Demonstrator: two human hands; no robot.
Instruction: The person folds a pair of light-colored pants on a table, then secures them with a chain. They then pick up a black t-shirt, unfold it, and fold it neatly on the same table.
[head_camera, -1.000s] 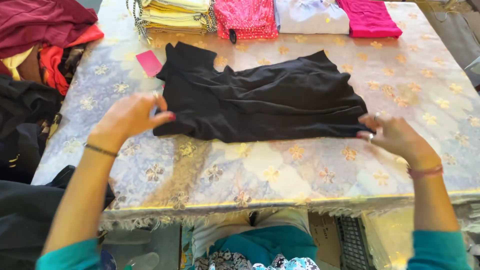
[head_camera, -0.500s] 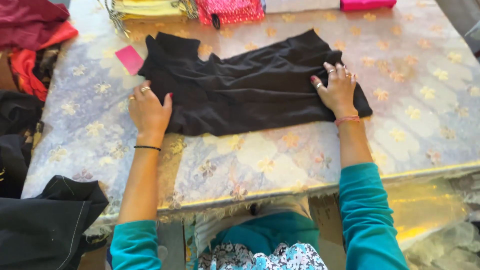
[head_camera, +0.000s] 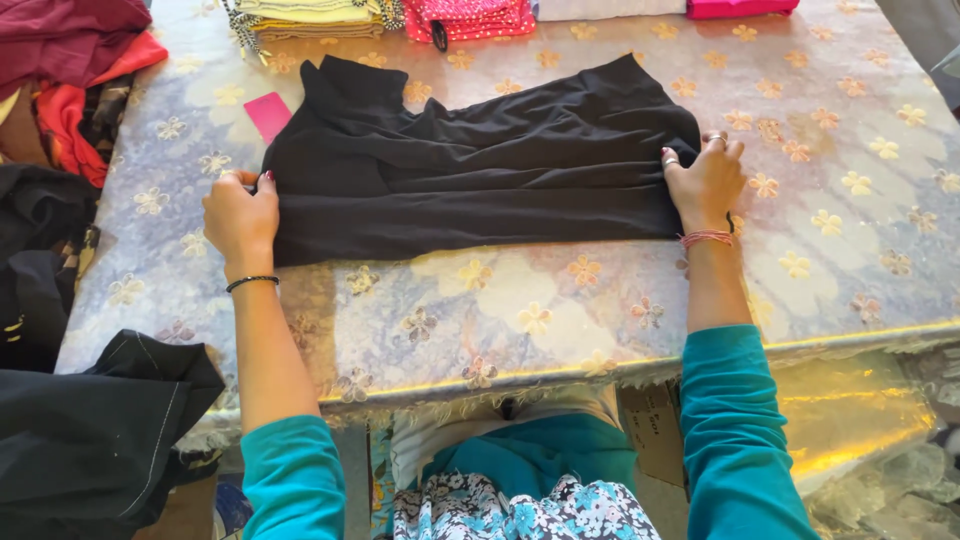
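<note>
Table (head_camera: 600, 300): wearing a floral lace cloth; folded clothes lying along its far edge
Hands: left hand (head_camera: 240, 215) and right hand (head_camera: 705, 180) both gripping the black garment (head_camera: 480, 170)

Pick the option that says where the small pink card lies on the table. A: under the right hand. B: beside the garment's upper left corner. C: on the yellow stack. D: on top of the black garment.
B: the pink card lies flat on the tablecloth, just left of the black garment.

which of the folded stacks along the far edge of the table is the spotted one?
The red folded stack with white dots, second from the left. The yellow stack to its left and the plain pink stack farther right show no spots.
</note>
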